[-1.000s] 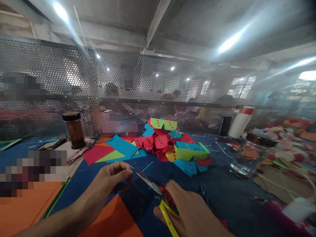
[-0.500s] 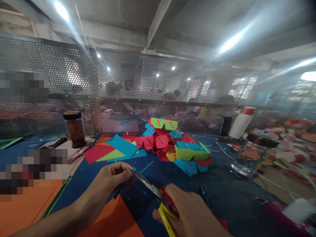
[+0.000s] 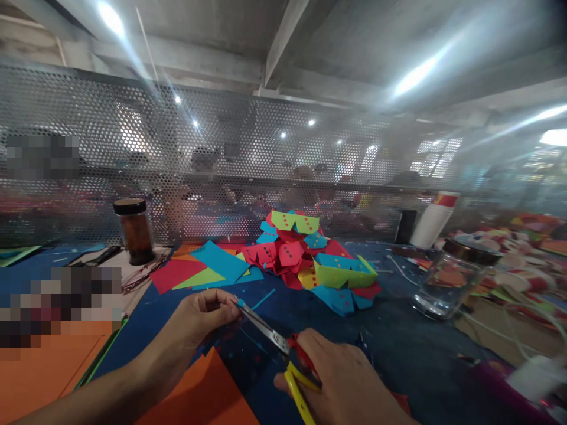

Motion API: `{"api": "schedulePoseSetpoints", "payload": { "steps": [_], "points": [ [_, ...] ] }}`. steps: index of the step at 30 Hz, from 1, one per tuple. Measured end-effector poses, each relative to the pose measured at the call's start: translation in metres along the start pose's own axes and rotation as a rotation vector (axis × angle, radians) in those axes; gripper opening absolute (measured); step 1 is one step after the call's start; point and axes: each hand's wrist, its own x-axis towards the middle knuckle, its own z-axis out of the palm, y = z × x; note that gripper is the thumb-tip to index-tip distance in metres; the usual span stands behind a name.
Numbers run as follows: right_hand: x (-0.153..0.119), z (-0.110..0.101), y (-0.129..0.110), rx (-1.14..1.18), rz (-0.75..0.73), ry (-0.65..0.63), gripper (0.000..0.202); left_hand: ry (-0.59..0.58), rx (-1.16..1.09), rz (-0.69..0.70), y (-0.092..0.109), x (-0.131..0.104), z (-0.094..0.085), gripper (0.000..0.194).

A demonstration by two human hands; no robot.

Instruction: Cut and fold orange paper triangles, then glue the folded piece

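Note:
My right hand (image 3: 341, 366) grips scissors (image 3: 278, 339) with red and yellow handles, its fingers wrapped round them. Their blades point up and left and look closed or nearly so. At the blade tips is a small piece of blue paper (image 3: 240, 303), pinched between the thumb and fingers of my left hand (image 3: 210, 313). My left fingers hide most of that piece. Below both hands lies an orange paper sheet (image 3: 208, 389). Beyond them is a pile of folded paper masks (image 3: 290, 254) in red, blue, green and yellow, several with small dots.
Flat coloured sheets (image 3: 221, 260) lie behind my left hand. A dark-filled jar (image 3: 136, 233) stands at the left, a clear glass jar (image 3: 449, 283) at the right. White paper cups (image 3: 432, 224) lean further back. A perforated metal screen (image 3: 248, 153) runs behind the blue table (image 3: 407, 354).
Both hands stay almost in place. The scissors shift very slightly at the blue paper; nothing is taken hold of or let go.

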Motion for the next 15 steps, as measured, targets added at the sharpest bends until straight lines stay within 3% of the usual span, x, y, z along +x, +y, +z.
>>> {"api": "schedulePoseSetpoints", "payload": {
  "steps": [15],
  "points": [
    [0.0022,-0.0031,-0.0017,0.056,0.050,-0.075,0.029,0.025,0.015,0.001,0.0061,-0.0040,0.0054,0.030]
  ]
}}
